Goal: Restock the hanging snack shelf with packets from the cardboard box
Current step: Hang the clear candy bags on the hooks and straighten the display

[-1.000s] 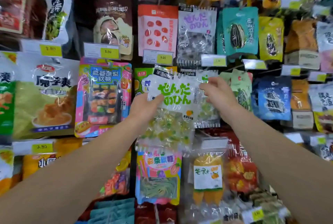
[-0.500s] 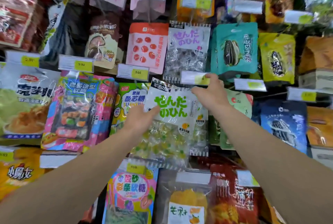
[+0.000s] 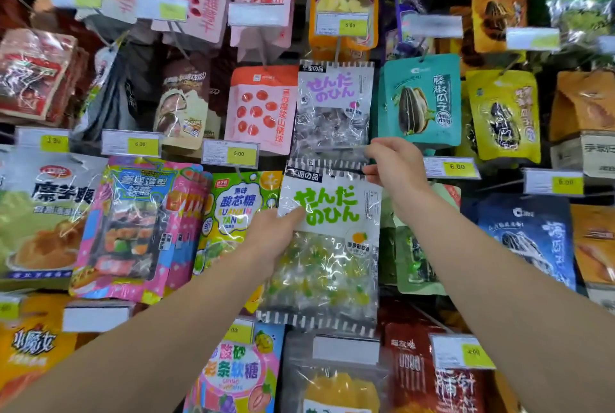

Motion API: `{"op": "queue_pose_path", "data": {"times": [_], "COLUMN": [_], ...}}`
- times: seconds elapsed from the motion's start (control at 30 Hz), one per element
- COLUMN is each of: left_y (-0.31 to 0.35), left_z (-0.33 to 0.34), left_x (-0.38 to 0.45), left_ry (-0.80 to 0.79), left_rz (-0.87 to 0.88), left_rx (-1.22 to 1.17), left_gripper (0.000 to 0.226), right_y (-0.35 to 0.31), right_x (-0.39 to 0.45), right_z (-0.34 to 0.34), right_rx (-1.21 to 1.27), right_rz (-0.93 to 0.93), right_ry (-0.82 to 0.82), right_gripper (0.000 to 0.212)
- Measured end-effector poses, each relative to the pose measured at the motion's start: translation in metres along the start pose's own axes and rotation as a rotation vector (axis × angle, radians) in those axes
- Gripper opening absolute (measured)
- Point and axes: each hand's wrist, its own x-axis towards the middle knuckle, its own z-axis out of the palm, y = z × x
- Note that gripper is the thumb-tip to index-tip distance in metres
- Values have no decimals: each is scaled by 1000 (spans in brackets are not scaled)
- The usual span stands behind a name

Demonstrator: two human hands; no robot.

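Observation:
A clear candy packet with green lettering (image 3: 327,239) hangs in the middle of the snack shelf, its striped top edge up at a peg. My left hand (image 3: 271,236) grips the packet's left side, thumb on the white label. My right hand (image 3: 394,163) pinches the packet's top right corner, right by the peg's end. Directly above hangs a similar packet with purple lettering (image 3: 334,106). The cardboard box is not in view.
Packets fill the pegs all round: a pink sushi-candy bag (image 3: 133,229) and a green-yellow candy bag (image 3: 238,209) to the left, a teal sunflower-seed bag (image 3: 421,100) and a blue bag (image 3: 529,239) to the right. Price tags (image 3: 454,168) stick out on the peg ends.
The view has moved closer and tilted up. Both hands have lifted the green-lettered packet higher, and my right hand has shifted to its top right corner at the peg.

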Motion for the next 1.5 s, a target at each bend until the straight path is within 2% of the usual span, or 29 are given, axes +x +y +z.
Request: {"op": "queue_pose_path", "data": {"times": [0.13, 0.27, 0.4, 0.7, 0.9, 1.07, 1.17, 1.33, 1.5], "left_y": [0, 1, 5, 1, -3, -3, 1, 6, 12], "left_z": [10, 21, 29, 25, 22, 26, 24, 22, 26], "left_x": [5, 12, 16, 21, 21, 19, 20, 27, 31], "left_ry": [-9, -7, 20, 83, 70, 21, 23, 56, 50], "left_rz": [-47, -80, -106, -147, -172, -122, -101, -114, -126], "left_rx": [19, 25, -13, 40, 79, 64, 59, 56, 58], "left_gripper": [19, 23, 20, 27, 37, 28, 37, 23, 24], "right_y": [-3, -1, 2, 5, 11, 9, 8, 9, 10], "right_x": [-2, -2, -5, -7, -11, -12, -12, -13, -14], "right_z": [-7, -13, -17, -21, -22, -23, -21, -19, -21], "right_rx": [87, 122, 116, 134, 112, 92, 90, 80, 68], "right_rz": [-16, -3, -15, 1, 7, -10, -20, -24, -23], "right_ry": [-53, -121, -167, -188, -196, -211, -204, -198, -193], "right_gripper": [16, 27, 27, 19, 17, 4, 7, 11, 13]}}
